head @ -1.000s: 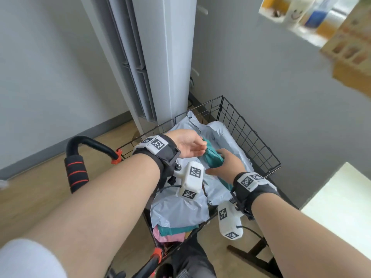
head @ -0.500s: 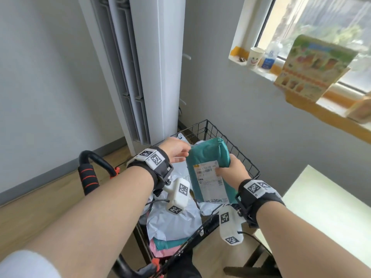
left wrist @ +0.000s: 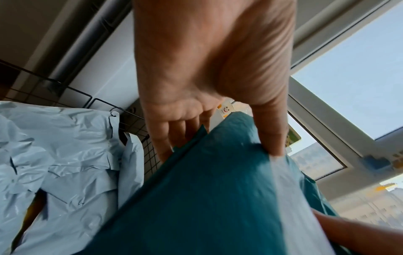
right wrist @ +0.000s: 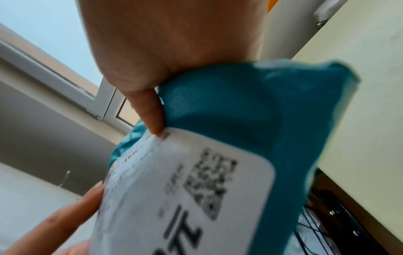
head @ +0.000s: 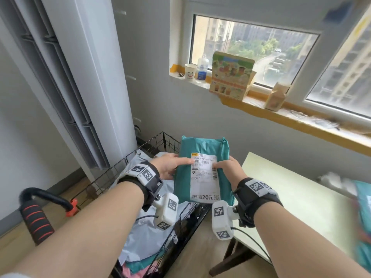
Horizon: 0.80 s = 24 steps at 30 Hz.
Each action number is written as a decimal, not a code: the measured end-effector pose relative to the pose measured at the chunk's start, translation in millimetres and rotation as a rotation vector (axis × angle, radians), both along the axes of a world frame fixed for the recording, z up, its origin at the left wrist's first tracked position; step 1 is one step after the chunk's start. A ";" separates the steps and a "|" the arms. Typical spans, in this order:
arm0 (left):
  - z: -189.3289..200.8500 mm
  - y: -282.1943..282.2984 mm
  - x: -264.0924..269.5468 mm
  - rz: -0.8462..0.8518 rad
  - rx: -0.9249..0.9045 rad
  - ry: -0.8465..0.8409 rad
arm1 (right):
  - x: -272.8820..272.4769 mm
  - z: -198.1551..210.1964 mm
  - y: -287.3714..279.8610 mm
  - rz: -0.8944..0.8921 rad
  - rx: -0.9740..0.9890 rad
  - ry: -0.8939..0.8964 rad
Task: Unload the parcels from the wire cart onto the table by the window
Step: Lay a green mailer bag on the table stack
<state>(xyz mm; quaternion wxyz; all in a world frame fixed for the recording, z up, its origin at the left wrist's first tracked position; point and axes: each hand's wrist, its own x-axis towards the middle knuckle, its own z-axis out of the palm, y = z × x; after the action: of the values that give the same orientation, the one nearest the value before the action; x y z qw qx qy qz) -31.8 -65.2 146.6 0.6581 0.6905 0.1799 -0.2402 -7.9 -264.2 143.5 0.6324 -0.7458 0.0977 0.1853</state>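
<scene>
A teal parcel (head: 202, 149) with a white shipping label is held up above the black wire cart (head: 168, 141), between both hands. My left hand (head: 170, 164) grips its left edge, thumb on the label and fingers behind. My right hand (head: 228, 165) grips the right edge the same way. The left wrist view shows the teal parcel (left wrist: 218, 198) with the thumb (left wrist: 272, 138) on top. In the right wrist view the thumb (right wrist: 152, 113) presses the teal parcel (right wrist: 250, 112) near its label. Pale grey parcels (head: 144, 233) still lie in the cart. The pale green table (head: 291, 207) stands at the right.
A tall white floor-standing unit (head: 80, 77) rises behind the cart. The window sill (head: 281, 115) carries a paper cup, a bottle, a printed box and a small carton. Another teal parcel (head: 363, 207) lies at the table's right edge. The cart handle (head: 38, 213) is at lower left.
Both hands have lifted the teal parcel up out of the cart and turned its label toward me. The view has swung up and right toward the window and table.
</scene>
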 end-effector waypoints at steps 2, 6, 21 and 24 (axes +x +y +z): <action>-1.4 -19.4 6.0 -0.053 -0.002 0.012 | -3.5 4.8 -23.7 -0.017 0.016 0.009; 3.8 -75.3 14.2 -0.184 -0.024 0.002 | -8.7 6.2 -82.2 -0.081 -0.012 0.029; -14.7 -342.0 18.1 -0.528 0.100 0.057 | -80.7 -2.6 -332.5 -0.305 -0.355 0.000; -21.9 -396.4 8.2 -0.605 0.095 0.085 | -101.3 -10.5 -380.6 -0.397 -0.429 0.020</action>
<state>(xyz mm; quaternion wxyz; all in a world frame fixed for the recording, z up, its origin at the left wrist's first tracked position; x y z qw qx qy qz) -23.6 -461.6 124.8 0.5156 0.7322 0.0046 -0.4450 -109.2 -644.7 133.0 0.4830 -0.8270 0.2851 0.0404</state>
